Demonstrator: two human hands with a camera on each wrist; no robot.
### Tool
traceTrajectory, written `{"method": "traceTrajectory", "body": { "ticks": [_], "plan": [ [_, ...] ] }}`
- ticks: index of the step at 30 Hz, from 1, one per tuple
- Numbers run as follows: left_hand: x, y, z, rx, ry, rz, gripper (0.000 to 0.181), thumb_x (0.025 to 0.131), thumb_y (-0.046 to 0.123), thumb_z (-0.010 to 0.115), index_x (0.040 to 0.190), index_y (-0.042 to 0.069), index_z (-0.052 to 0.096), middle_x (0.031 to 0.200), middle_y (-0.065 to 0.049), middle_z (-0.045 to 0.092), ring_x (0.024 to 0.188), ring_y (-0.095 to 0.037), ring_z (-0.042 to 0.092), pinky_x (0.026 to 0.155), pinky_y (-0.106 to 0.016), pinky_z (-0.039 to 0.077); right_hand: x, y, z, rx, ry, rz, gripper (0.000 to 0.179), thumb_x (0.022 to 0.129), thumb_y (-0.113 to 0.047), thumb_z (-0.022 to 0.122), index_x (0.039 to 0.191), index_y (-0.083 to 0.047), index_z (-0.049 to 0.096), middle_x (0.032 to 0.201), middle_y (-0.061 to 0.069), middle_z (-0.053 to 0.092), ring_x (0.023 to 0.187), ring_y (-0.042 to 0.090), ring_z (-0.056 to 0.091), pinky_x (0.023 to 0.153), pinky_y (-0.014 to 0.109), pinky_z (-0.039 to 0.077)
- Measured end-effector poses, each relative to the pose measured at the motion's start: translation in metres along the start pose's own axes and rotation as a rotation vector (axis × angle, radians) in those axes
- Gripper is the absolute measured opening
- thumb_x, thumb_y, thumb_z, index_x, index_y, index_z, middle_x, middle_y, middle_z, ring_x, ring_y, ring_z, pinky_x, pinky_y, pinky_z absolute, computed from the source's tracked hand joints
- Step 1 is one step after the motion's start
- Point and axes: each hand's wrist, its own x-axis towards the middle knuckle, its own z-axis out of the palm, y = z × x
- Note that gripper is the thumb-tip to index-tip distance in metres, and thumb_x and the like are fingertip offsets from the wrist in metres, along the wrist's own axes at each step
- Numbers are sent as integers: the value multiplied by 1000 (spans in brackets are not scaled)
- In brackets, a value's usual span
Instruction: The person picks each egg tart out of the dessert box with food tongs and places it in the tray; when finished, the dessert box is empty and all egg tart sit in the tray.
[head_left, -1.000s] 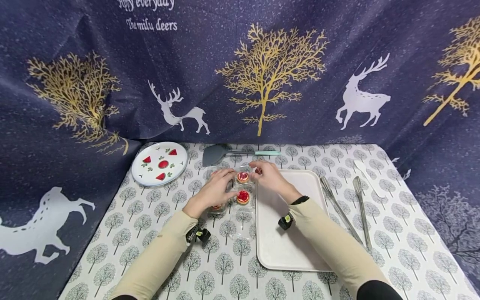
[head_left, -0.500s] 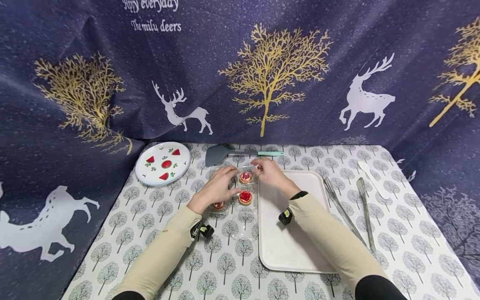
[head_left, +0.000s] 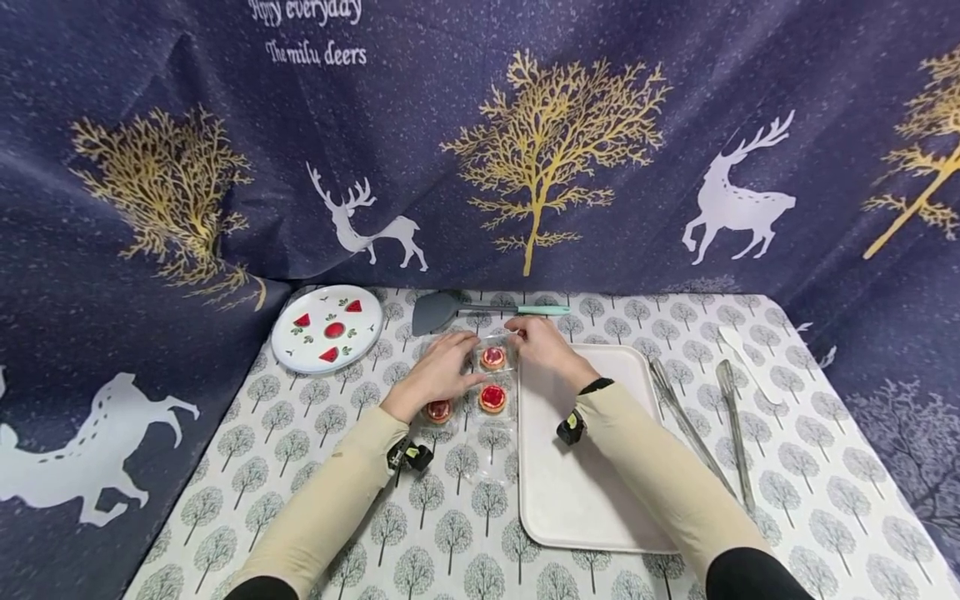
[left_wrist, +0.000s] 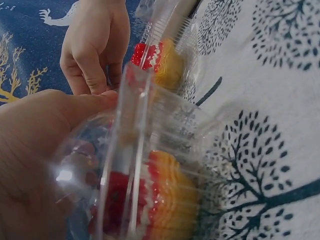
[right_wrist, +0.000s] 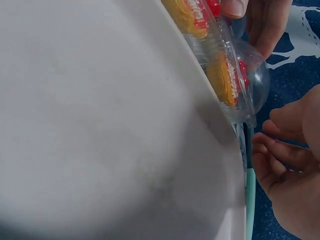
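Observation:
A clear plastic tart box with domed cells lies left of the tray, holding small tarts topped in red. Two of them, the far right tart and the nearer right tart, sit between the hands. My left hand holds the left side of the box, thumb and fingers spread about a dome. Another tart shows under its wrist. At the far right corner my right hand pinches the rim, fingertips bent together. The right wrist view has those fingertips right at the box's corner.
Immediately right of the box lies a cream tray. Beyond the hands is a grey spatula with a mint handle. A watermelon-patterned plate stands at the back left. Metal tongs and a white plastic utensil lie at right.
The scene shifts slightly right in the head view. Both hands stay at the tart box, the right fingertips drawing a little closer to its far corner.

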Motion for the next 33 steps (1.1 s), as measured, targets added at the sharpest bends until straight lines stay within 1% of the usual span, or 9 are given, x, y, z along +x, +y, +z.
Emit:
{"method": "traceTrajectory", "body": {
  "ticks": [5, 11, 16, 20, 23, 28, 33],
  "plan": [
    [1, 1, 2, -11, -27, -21, 79, 83, 51, 71, 141, 2, 48, 149, -17, 43, 140, -33, 38, 120, -53, 23, 0, 2, 2, -8, -18, 15, 33, 95, -14, 57, 125, -3, 65, 111, 14, 70, 93, 24, 67, 83, 37, 57],
    [2, 2, 4, -8, -27, -19, 77, 83, 50, 72, 140, 3, 49, 148, -16, 45, 139, -31, 40, 119, -53, 26, 2, 4, 5, -7, -35, 27, 31, 95, -13, 57, 123, -3, 65, 111, 14, 70, 93, 24, 66, 81, 37, 56],
    [3, 3, 4, -9, -34, -25, 76, 83, 49, 72, 140, 3, 49, 148, -15, 45, 138, -31, 40, 118, -54, 26, 4, 6, 8, -28, -40, 22, 30, 94, -12, 57, 121, -4, 67, 113, 13, 69, 92, 23, 65, 84, 38, 55],
    [4, 4, 4, -11, -44, -26, 75, 84, 48, 72, 139, 3, 50, 148, -15, 46, 138, -31, 41, 118, -54, 26, 6, 6, 9, -36, -68, 25, 29, 94, -11, 56, 121, -3, 67, 115, 15, 69, 91, 24, 64, 84, 39, 55],
    [5, 3, 3, -14, -52, -24, 74, 84, 47, 72, 139, 3, 50, 148, -15, 46, 138, -31, 41, 118, -54, 26, 7, 6, 8, -39, -89, 36, 30, 95, -11, 55, 121, -3, 67, 116, 16, 69, 93, 25, 64, 85, 40, 55],
    [9, 2, 1, -1, -51, -32, 74, 84, 46, 73, 139, 3, 50, 147, -15, 46, 137, -31, 42, 118, -53, 27, 11, 7, 8, -3, -96, 47, 29, 96, -11, 54, 120, -3, 67, 117, 16, 68, 95, 25, 64, 84, 40, 54],
    [12, 3, -5, -39, -80, -64, 75, 83, 42, 75, 140, 2, 48, 149, -16, 44, 136, -33, 43, 117, -53, 28, 13, 5, 7, 42, -91, 59, 27, 96, -10, 54, 117, -2, 69, 113, 15, 68, 92, 24, 64, 82, 38, 54]
  ]
}}
